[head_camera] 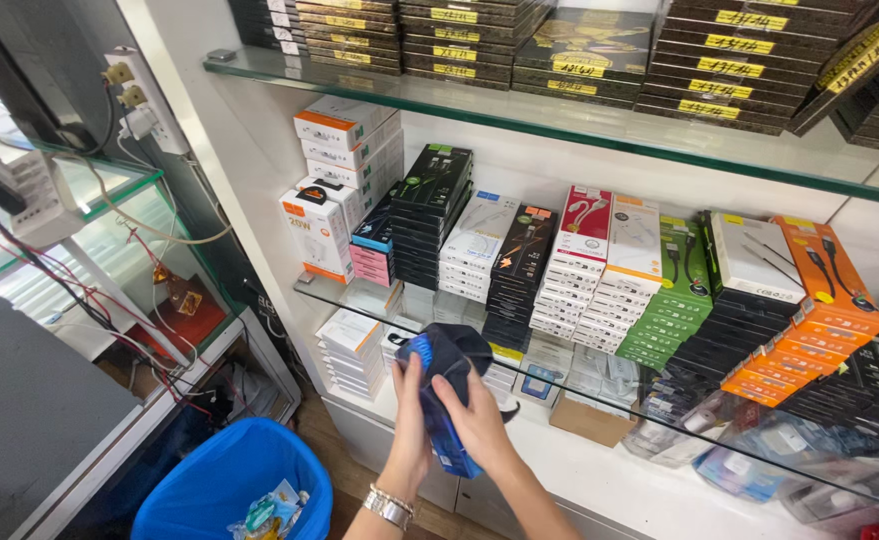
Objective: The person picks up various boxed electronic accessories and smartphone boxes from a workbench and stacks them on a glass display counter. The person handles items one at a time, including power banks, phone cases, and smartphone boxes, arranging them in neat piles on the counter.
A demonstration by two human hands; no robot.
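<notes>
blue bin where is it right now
In the head view the blue bin stands on the floor at lower left, below the glass shelf, left of the left hand.

Bright, even indoor light, sharp focus, glare on the near glass shelf (pixel 659 415), wide-angle bending at edges.

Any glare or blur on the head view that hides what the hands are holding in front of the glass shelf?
Head view: even, bright light; the left hand and right hand are sharp around the dark blue cloth bundle. The glass shelf reflects boxes, muddling the items beneath at right. Wide-angle bending tilts the shelves at the edges. The blue plastic bin is clear.
</notes>
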